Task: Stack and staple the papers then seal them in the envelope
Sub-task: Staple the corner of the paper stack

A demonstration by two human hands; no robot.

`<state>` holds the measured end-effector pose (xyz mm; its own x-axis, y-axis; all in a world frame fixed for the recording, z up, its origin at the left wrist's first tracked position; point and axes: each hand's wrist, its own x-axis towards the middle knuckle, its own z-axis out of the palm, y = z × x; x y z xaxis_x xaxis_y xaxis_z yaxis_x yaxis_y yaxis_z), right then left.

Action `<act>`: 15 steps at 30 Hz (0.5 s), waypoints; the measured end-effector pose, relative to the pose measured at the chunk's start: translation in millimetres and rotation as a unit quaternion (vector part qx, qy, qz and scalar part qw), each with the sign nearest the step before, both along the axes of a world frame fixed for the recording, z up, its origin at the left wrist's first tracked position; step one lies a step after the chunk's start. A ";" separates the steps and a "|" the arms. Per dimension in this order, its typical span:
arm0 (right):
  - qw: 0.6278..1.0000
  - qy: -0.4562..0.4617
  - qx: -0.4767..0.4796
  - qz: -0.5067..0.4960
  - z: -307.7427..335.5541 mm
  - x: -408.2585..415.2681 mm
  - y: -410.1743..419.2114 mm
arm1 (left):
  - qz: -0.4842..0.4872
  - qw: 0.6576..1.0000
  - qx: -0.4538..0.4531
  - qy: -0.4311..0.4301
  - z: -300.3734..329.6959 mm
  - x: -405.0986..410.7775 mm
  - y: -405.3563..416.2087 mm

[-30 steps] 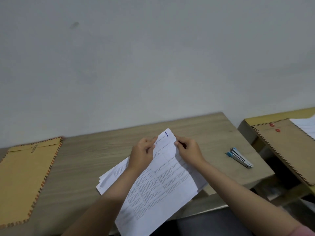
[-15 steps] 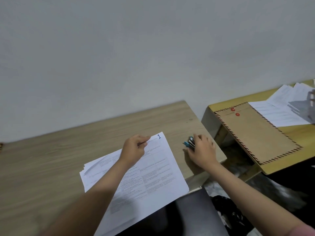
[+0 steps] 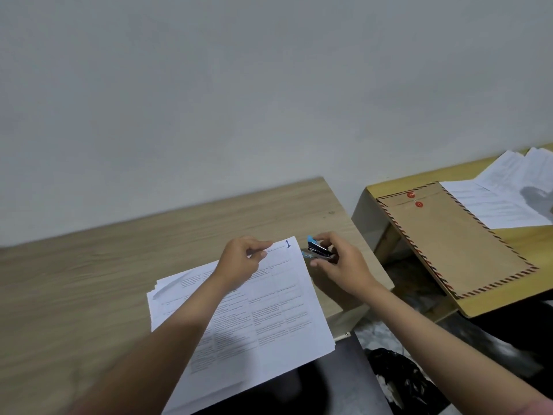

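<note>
**Operator:** Reporting from the head camera. I see the left hand [image 3: 239,262] with thumb and forefinger pinched on the top edge of the stack of papers [image 3: 269,319], just left of the corner marked "1". The stack lies on the wooden desk [image 3: 104,265], its near end overhanging the desk's front edge. The sheets beneath are fanned slightly out of line at the 9 o'clock side.

**Inspector:** And the right hand?

**Operator:** The right hand [image 3: 341,265] has its fingers curled round a blue and black stapler [image 3: 318,251]. I see the stapler held just beside the top right corner of the stack, at about 3 o'clock from the "1", its blue tip pointing toward 10 o'clock. Whether its mouth is round the paper edge, I cannot tell.

**Inspector:** Location of the envelope?

**Operator:** A brown envelope [image 3: 457,244] with a striped border and two red button fasteners lies flat on a second, yellow-edged table [image 3: 508,298], at 2 o'clock from the hands and well apart from them. Loose white sheets [image 3: 508,199] lie beyond it at its 1 o'clock side, one overlapping its far corner.

**Inspector:** Anything else?

**Operator:** A plain grey wall [image 3: 269,85] stands behind both tables. Dark objects sit on the floor in the gap between them; I cannot identify them.
</note>
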<state>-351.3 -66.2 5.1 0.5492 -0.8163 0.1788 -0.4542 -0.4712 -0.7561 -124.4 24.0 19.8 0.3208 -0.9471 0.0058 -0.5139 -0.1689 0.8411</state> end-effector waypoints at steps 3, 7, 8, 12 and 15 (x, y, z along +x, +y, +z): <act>0.999 -0.016 0.011 0.027 4.3 6.2 -1.9 | 0.004 1.000 0.005 -0.007 3.9 0.9 -1.8; 0.997 -0.011 0.003 0.076 5.1 10.0 -4.1 | 0.013 1.000 0.017 -0.010 6.2 3.7 -2.3; 0.996 -0.012 0.004 0.087 5.1 10.2 -5.0 | 0.011 1.000 0.020 -0.014 6.8 3.9 -2.8; 0.992 -0.031 0.008 0.120 11.9 14.1 -7.2 | -0.010 0.999 0.026 -0.042 9.6 1.7 -5.0; 0.991 -0.047 0.005 0.127 15.8 20.7 -10.6 | -0.022 0.999 0.027 -0.041 11.5 -1.4 -7.9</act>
<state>-330.6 -76.7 20.9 0.7191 -0.6555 0.2305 -0.2496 -0.5532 -0.7948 -125.8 16.1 31.3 0.2796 -0.9599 -0.0209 -0.5887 -0.1886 0.7860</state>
